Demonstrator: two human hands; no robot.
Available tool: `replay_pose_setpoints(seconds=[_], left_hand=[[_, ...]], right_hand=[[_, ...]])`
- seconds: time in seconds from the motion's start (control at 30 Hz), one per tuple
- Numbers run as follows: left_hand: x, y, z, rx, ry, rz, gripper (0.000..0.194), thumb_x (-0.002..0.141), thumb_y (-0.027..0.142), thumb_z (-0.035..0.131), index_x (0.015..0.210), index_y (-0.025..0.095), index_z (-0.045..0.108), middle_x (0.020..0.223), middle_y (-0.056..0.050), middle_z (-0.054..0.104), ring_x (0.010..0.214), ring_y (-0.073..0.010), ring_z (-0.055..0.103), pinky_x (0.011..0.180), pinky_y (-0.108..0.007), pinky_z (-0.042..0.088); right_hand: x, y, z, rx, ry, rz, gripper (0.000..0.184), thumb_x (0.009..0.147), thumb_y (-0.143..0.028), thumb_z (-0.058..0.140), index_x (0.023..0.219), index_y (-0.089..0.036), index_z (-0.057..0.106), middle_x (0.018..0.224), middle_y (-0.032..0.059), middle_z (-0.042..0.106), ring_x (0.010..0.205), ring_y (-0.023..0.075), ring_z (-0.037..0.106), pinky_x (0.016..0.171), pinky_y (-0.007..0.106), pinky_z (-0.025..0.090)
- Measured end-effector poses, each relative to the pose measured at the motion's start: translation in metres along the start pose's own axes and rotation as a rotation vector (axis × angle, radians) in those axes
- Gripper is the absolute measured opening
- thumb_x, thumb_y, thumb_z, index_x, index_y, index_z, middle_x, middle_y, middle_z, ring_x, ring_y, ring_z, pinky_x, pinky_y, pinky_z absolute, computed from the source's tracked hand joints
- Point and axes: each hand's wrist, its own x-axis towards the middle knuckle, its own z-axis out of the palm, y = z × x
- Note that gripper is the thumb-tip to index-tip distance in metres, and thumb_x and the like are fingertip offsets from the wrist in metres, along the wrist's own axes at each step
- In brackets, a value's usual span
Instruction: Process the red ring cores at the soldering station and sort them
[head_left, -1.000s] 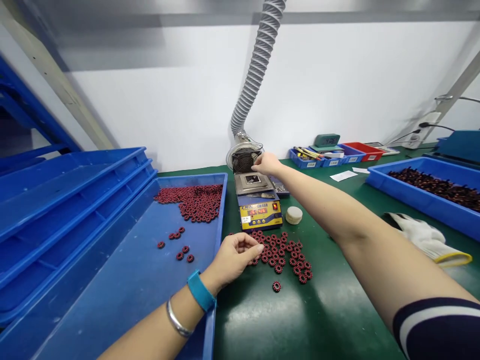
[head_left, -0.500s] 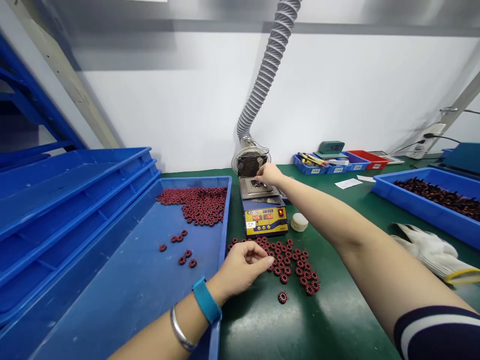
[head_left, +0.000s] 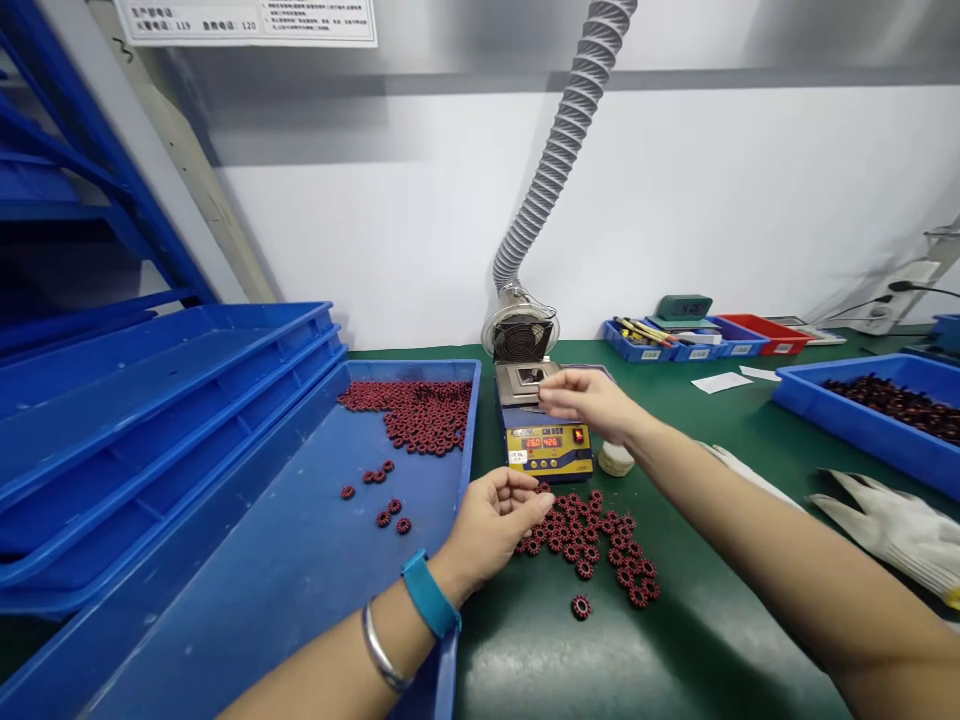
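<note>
My right hand (head_left: 592, 402) is pinched closed just right of the molten-metal well (head_left: 531, 376) on top of a solder pot (head_left: 551, 452). Whatever its fingertips hold is too small to make out. Lower down, my left hand (head_left: 495, 525) hovers between the blue tray and a loose pile of red-wound ring cores (head_left: 592, 530). Its fingers curl toward the thumb, and what they hold, if anything, is hidden. A single core (head_left: 581, 607) lies apart in front of the pile.
Many more cores (head_left: 427, 415) fill the far end of the large blue tray (head_left: 300, 560). Stacked blue trays (head_left: 225, 400) stand at left. An exhaust hose (head_left: 559, 140) rises behind the pot. A round white pad (head_left: 616, 459), white gloves (head_left: 892, 520) and a parts bin (head_left: 802, 392) are at right.
My right hand has drawn back from over the solder well, toward me and to the right. My left hand stays nearly where it was. The whole view has shifted slightly.
</note>
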Motion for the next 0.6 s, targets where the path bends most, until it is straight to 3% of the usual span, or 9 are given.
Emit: replay_pose_setpoints(seconds=[0.07,0.13,0.23,0.3,0.4,0.47,0.6], left_hand=[[-0.002,0.003,0.001,-0.063,0.021,-0.003,0.059,0.049,0.048,0.087,0.086,0.011,0.061,0.069,0.000,0.062,0.062,-0.0104,0.059,0.056,-0.022,0.046],[-0.004,0.005,0.003,-0.094,0.028,0.000,0.058,0.049,0.049,0.087,0.084,0.011,0.061,0.068,0.000,0.062,0.062,-0.0101,0.059,0.056,-0.021,0.047],[-0.008,0.004,0.007,-0.087,0.037,0.016,0.053,0.053,0.055,0.084,0.073,0.012,0.058,0.060,0.001,0.060,0.054,-0.0081,0.055,0.053,-0.021,0.045],[-0.010,0.002,0.009,-0.053,0.021,0.027,0.051,0.056,0.056,0.081,0.069,0.014,0.055,0.056,0.003,0.057,0.049,-0.0076,0.053,0.050,-0.021,0.043],[-0.008,0.002,0.008,0.047,-0.042,0.029,0.045,0.058,0.052,0.079,0.067,0.016,0.054,0.055,0.002,0.056,0.048,-0.0090,0.053,0.048,-0.022,0.042],[-0.003,0.008,-0.001,0.146,-0.017,0.074,0.039,0.061,0.049,0.075,0.065,0.017,0.054,0.057,0.000,0.058,0.050,-0.0113,0.054,0.050,-0.024,0.044],[0.010,0.028,-0.043,0.611,0.314,0.370,0.026,0.069,0.043,0.064,0.063,0.018,0.057,0.064,-0.003,0.062,0.061,-0.0159,0.056,0.061,-0.028,0.045]], right_hand=[[-0.036,0.011,0.013,0.086,-0.047,-0.058,0.027,0.070,-0.034,0.077,0.084,-0.016,0.064,0.078,0.0047,0.071,0.070,0.0142,0.069,0.070,0.030,0.059],[-0.067,0.020,0.027,0.016,-0.036,-0.224,0.021,0.073,-0.031,0.073,0.084,-0.017,0.062,0.078,0.0046,0.071,0.071,0.0153,0.069,0.069,0.031,0.059],[-0.097,0.025,0.047,-0.166,0.160,-0.568,0.010,0.077,-0.018,0.066,0.086,-0.019,0.062,0.078,0.0038,0.067,0.073,0.0151,0.066,0.069,0.030,0.057],[-0.107,0.025,0.054,-0.229,0.261,-0.714,0.012,0.079,-0.013,0.062,0.089,-0.020,0.062,0.079,0.0036,0.065,0.074,0.0150,0.064,0.068,0.029,0.057],[-0.114,0.023,0.056,-0.256,0.260,-0.806,0.019,0.081,-0.010,0.061,0.095,-0.022,0.062,0.083,0.0041,0.066,0.077,0.0157,0.065,0.068,0.029,0.057],[-0.120,0.024,0.049,-0.282,0.219,-0.829,0.023,0.081,-0.010,0.063,0.100,-0.022,0.062,0.087,0.0054,0.067,0.081,0.0168,0.066,0.070,0.030,0.058],[-0.139,0.035,0.015,-0.378,0.218,-0.768,0.023,0.080,-0.012,0.067,0.101,-0.022,0.063,0.092,0.0074,0.068,0.084,0.0179,0.067,0.073,0.030,0.057]])
